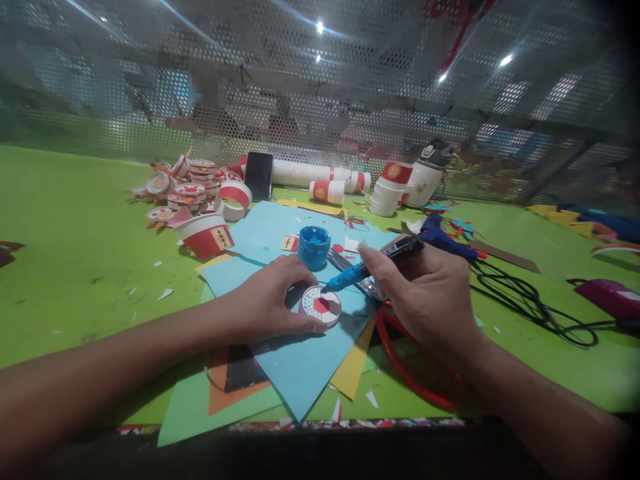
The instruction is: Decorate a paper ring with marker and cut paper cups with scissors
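A small round white disc with a red centre and blue dots on its left part rests on blue paper. My left hand grips its edge between thumb and fingers. In my right hand is a black marker with a blue-smeared front end, its tip at the disc's upper edge. Just behind the disc stands a blue-stained pot. Metal scissors with red handles lie partly under my right hand.
Paper-cup pieces are heaped at the back left, near a cut cup and a phone. More cups and a white bottle stand behind. At right lie a blue glue gun, black cable and a purple object.
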A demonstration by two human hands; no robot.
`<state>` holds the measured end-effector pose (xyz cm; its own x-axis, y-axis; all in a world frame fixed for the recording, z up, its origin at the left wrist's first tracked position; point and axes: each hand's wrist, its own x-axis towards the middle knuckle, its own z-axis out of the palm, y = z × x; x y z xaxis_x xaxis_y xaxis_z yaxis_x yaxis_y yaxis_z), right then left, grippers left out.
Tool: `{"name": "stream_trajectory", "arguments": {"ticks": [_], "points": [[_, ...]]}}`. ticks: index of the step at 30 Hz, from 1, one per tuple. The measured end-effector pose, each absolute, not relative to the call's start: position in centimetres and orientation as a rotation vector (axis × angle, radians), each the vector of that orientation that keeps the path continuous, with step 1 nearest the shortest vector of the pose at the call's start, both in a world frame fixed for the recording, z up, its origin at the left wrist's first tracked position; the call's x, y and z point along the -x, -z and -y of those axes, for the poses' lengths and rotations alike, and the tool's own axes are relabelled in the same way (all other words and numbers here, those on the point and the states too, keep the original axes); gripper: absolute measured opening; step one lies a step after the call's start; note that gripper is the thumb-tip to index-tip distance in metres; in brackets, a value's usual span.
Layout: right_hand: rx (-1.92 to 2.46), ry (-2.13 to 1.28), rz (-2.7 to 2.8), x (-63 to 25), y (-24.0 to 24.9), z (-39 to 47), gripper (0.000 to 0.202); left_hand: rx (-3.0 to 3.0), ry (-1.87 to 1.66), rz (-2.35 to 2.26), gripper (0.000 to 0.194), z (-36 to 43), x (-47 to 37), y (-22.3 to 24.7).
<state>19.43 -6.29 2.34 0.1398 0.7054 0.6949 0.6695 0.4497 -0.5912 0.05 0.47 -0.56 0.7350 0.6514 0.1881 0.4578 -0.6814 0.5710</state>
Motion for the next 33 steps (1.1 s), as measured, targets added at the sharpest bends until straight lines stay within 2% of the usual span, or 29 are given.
{"name": "stream_trajectory", "arguments": {"ticks": [13, 33], "points": [[1.271, -0.004, 1.650, -19.32, -1.83, 6.31, 0.039, -2.467, -0.510, -0.850, 0.044, -0.44, -0.11, 0.42], [1.306, -0.041, 1.699, -19.25, -1.76, 6.22, 0.031, -2.464, -0.535, -0.815, 0.041, -0.49, -0.08, 0.52]]}}
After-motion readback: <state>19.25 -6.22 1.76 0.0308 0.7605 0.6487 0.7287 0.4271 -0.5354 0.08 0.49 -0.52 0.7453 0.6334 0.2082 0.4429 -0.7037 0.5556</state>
